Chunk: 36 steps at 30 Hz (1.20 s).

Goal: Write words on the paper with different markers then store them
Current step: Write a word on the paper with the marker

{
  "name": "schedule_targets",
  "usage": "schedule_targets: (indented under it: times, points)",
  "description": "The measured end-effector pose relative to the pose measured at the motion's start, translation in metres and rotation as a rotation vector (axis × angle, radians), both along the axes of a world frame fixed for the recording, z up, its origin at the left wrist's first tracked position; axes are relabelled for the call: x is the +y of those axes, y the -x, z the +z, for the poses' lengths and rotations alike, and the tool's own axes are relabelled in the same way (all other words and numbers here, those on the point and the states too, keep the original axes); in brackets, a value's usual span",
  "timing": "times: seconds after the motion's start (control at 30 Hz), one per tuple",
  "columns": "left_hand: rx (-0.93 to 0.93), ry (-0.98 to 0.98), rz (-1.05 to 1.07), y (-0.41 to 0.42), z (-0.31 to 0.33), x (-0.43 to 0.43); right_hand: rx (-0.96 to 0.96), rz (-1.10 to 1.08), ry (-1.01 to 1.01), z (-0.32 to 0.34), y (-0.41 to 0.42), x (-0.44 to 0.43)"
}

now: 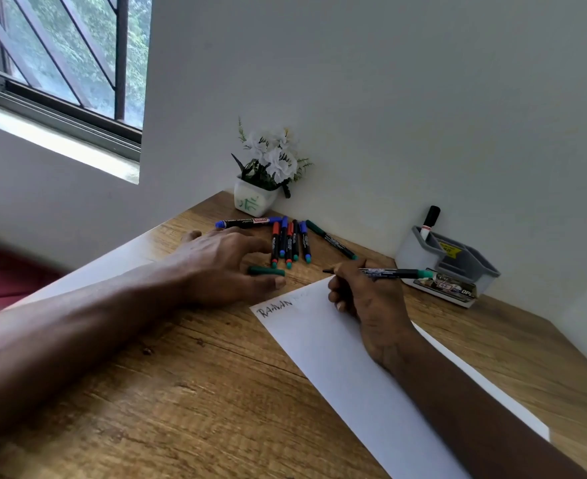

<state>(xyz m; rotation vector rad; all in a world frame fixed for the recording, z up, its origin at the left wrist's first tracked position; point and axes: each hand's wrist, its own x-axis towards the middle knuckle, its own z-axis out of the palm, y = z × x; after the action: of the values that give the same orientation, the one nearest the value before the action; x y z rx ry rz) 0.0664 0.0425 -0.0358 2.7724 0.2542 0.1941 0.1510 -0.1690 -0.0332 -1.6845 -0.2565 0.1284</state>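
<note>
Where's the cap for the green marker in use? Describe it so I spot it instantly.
On the wooden desk, find the marker cluster by the flower pot. Just nearer the person, the left hand pinches the green cap: short, stubby, no barrel attached.

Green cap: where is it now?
Head view, centre: the green cap sits against the left hand's thumb, just in front of the row of markers and left of the paper's top corner.

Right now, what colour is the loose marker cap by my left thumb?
Dark green. The head view shows the cap best.
</note>
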Motion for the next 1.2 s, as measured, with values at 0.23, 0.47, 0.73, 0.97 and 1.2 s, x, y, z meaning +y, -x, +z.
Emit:
schedule_targets:
  times: [0.23,0.47,0.73,0.97,1.2]
  points:
    - [-0.217,-0.128,-0.001,-0.002,-0.001,-0.006,0.052,0.245,-0.179,0.002,-0.004,-0.005]
    - [-0.384,0.167,0.005,0.003,0.000,0.006,-0.027,0.332,-0.180,0.003,-0.001,-0.011]
    - [-0.452,0.276,-0.140,0.004,-0.004,-0.002,-0.062,0.408,-0.179,0.003,0.001,-0.013]
    - [-0.471,0.235,-0.178,0.007,-0.002,-0.006,-0.103,0.446,-0.144,0.002,-0.001,-0.012]
    - [-0.443,0.332,-0.256,0.009,0.000,-0.013,-0.149,0.477,-0.111,0.002,-0.001,-0.012]
